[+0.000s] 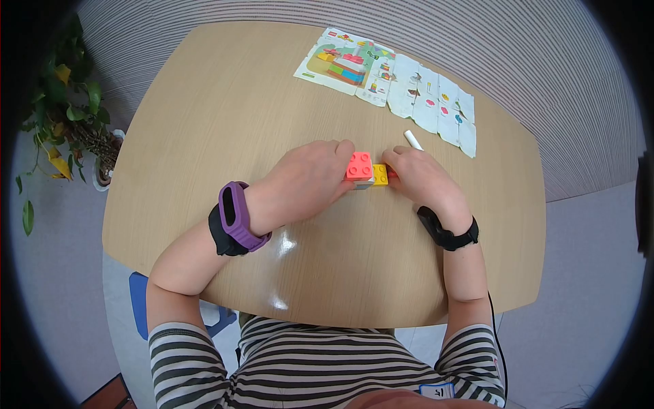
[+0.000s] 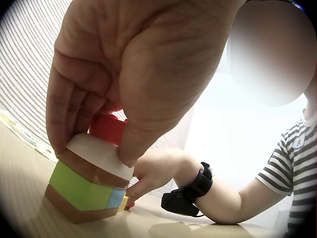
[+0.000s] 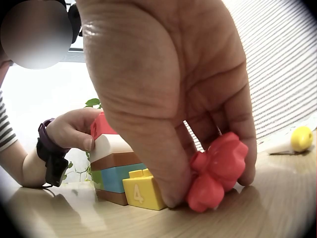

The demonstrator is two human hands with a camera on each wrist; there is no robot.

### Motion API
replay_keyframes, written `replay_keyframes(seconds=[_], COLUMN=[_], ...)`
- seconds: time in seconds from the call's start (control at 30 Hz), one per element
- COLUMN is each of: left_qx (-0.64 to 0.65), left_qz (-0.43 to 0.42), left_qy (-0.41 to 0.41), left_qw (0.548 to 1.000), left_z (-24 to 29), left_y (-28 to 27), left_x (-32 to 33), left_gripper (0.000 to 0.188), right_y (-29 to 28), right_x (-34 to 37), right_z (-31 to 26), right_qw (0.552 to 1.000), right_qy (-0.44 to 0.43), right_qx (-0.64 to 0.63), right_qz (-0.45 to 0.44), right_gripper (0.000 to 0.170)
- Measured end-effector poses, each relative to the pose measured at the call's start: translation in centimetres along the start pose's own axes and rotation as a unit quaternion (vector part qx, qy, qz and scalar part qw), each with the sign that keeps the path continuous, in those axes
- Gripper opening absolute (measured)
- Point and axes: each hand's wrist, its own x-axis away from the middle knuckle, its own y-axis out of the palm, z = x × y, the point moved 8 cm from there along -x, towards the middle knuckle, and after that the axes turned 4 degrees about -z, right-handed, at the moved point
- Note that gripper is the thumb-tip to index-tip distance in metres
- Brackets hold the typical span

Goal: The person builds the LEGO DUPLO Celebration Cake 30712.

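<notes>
Looks like mid-build, imo: left hand (image 1: 310,177) grips the layered toy-brick stack (image 3: 119,177) on the table (image 1: 204,123), right hand (image 1: 424,176) pinches a red flower-like piece (image 3: 218,171) beside the yellow 4 brick (image 3: 143,191). Next probably calls for lining that piece up over some studs.

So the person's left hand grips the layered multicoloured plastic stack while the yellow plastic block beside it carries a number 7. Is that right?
Not quite: the yellow plastic block is marked 4, as the right wrist view shows. It does sit beside the layered multicoloured plastic stack, which the left hand grips.
</notes>
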Motion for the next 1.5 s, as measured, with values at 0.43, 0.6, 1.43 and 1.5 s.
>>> replay_keyframes(seconds=[0.43,0.6,1.43,1.5], left_qx=[0.008,0.009,0.022,0.023], left_qz=[0.003,-0.005,-0.032,-0.031], left_qy=[0.002,0.0,-0.01,-0.01], left_qw=[1.0,1.0,0.999,0.999], left_z=[0.0,-0.1,-0.3,-0.3], left_y=[-0.1,0.0,0.2,0.3], left_x=[0.0,0.0,0.0,-0.1], left_gripper=[0.037,0.037,0.036,0.036], right_y=[-0.1,0.0,-6.5,-6.3], right_x=[0.0,0.3,1.9,1.9], right_z=[0.0,0.6,0.1,0.6], right_qw=[1.0,1.0,0.814,0.833], right_qy=[0.011,0.006,-0.033,-0.043], right_qx=[0.003,-0.013,-0.551,-0.531], right_qz=[-0.01,-0.017,0.179,0.148], right_gripper=[0.014,0.02,0.014,0.019])
